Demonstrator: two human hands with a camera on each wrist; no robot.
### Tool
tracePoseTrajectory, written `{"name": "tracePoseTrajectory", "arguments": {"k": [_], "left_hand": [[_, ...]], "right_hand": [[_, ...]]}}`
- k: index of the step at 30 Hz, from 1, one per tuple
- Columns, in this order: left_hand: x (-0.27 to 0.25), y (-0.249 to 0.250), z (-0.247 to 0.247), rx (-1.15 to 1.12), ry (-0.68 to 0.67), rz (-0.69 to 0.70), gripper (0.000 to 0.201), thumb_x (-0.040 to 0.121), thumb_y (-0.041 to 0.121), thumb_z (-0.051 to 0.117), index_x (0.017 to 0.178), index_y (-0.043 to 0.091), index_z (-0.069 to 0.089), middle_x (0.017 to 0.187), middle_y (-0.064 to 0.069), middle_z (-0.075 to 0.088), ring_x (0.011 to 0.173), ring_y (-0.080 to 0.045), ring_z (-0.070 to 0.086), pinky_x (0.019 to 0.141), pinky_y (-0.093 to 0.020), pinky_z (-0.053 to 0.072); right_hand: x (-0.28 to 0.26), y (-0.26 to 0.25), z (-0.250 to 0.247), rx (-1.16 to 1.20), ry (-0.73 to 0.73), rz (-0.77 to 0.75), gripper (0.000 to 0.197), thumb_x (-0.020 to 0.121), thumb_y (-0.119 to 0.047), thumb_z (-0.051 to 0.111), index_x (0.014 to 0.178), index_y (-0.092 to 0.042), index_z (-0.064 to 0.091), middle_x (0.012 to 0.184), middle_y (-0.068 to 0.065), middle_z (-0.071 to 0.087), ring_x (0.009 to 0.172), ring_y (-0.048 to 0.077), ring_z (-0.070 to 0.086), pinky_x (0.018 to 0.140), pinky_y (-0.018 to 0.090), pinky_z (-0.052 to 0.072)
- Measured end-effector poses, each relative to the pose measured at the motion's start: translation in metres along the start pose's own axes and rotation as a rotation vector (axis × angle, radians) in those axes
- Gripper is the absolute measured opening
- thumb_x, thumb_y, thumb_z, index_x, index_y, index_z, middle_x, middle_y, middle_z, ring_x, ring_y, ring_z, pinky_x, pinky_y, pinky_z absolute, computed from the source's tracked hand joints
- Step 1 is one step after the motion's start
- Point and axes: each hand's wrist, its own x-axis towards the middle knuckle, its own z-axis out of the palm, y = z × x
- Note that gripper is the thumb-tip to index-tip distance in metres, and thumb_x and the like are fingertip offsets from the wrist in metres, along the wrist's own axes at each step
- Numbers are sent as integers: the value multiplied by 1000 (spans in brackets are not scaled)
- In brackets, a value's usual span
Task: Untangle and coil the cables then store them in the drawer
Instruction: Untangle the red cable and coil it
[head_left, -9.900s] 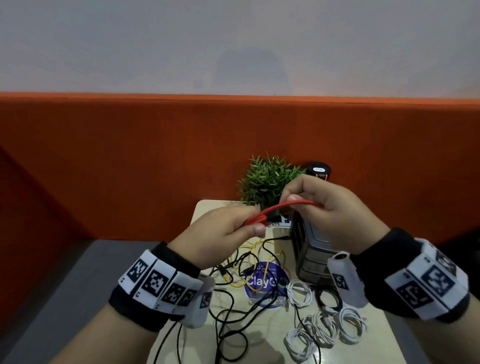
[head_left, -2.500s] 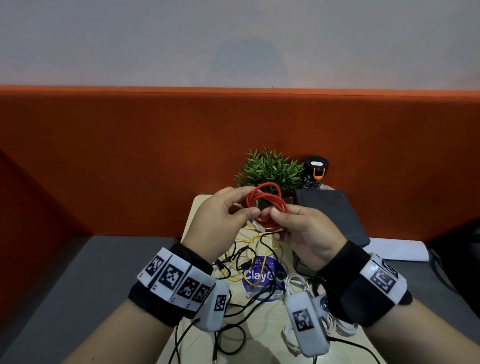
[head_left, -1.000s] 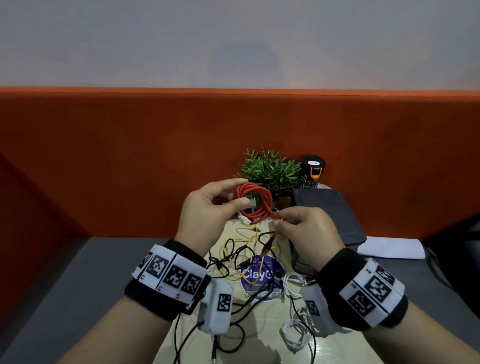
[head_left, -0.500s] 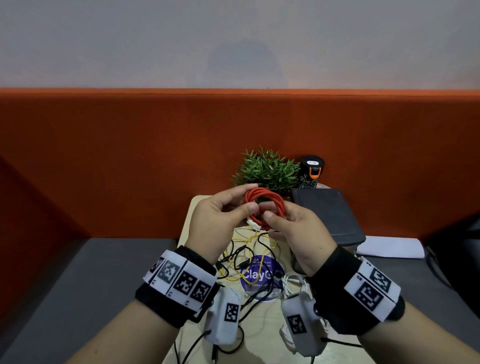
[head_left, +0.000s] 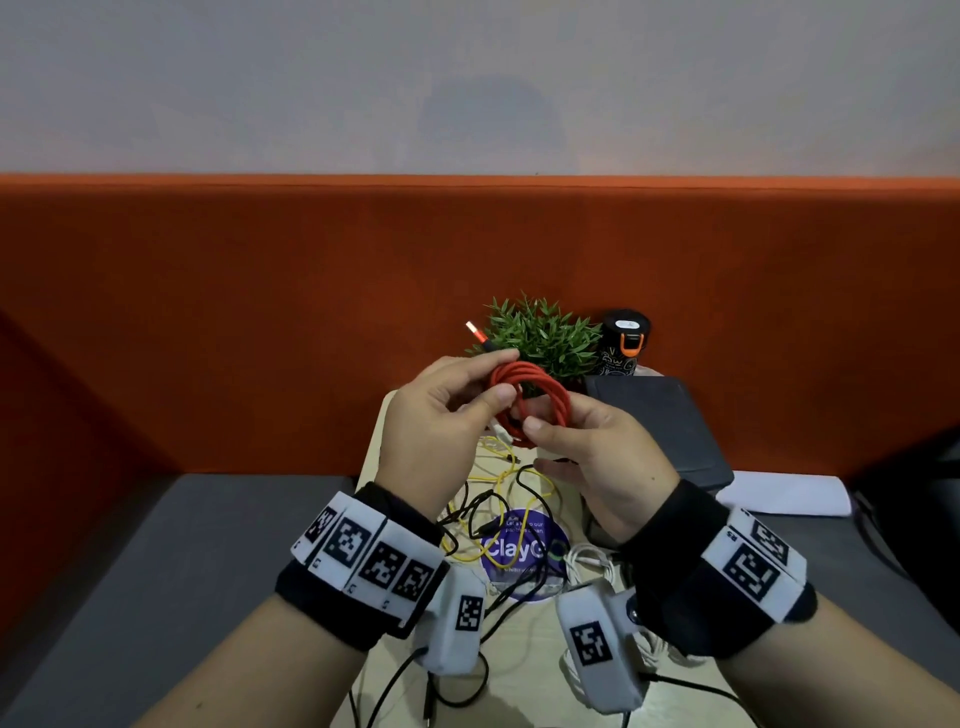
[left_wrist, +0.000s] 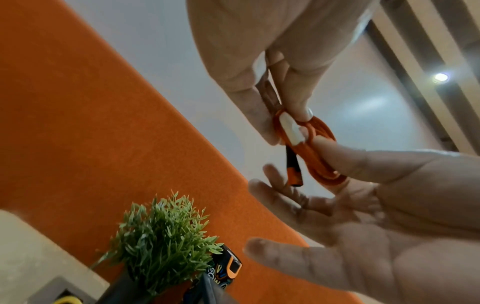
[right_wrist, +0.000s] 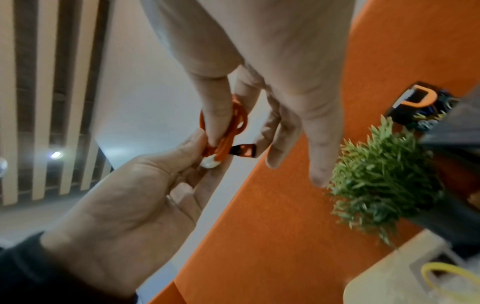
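fingers of both hands pinch a small coil of red braided cable (head_left: 530, 397), held up in front of the green potted plant (head_left: 545, 338); left hand (head_left: 441, 431) thumb and forefinger grip its near-left side, right hand (head_left: 597, 457) thumb clamps the lower loops; one plug end pokes up left of the plant; tangled yellow and black cables (head_left: 493, 499) lie on the pale tabletop (head_left: 524, 649) below the plant
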Motion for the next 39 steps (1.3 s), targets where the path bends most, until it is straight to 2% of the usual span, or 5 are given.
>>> {"name": "tracePoseTrajectory", "arguments": {"k": [7,20,31,36,39], "left_hand": [[3,-2,1,-206,-22,-230,22,86,-1,62,96,16,72,87,-5,73,79,-14,69,66,-27,56],[-10,-3,0,210,-153,-48,16,85,27,57,73,19,66,69,3,61,66,-10,56,61,-23,43],[-13,0,4,416,-206,39,10,93,19,57,85,14,58,52,11,41,49,0,42,46,-13,28],[-6,-5,-3,234,-390,74,5,93,18,57,90,21,59,128,14,57,122,8,45,93,-18,42],[-6,-11,-4,237,-346,174,5,88,19,59,91,22,62,138,21,44,130,4,37,103,-14,33]], "right_hand": [[0,-5,-9,-146,-153,-126,20,74,14,66,75,-5,70,94,8,57,87,13,63,75,19,53],[-1,1,-5,-140,-30,-109,13,76,7,70,81,-5,73,87,8,56,76,14,59,60,11,46],[0,-4,-6,-361,178,-214,12,81,-22,71,79,-11,65,74,17,69,72,33,66,72,44,55],[7,-9,-16,-230,213,-146,12,88,-14,65,78,-7,66,67,10,71,58,19,66,63,36,56],[10,-9,-17,-139,207,-67,15,91,-14,61,79,-5,62,68,15,69,51,28,65,61,41,55]]}}
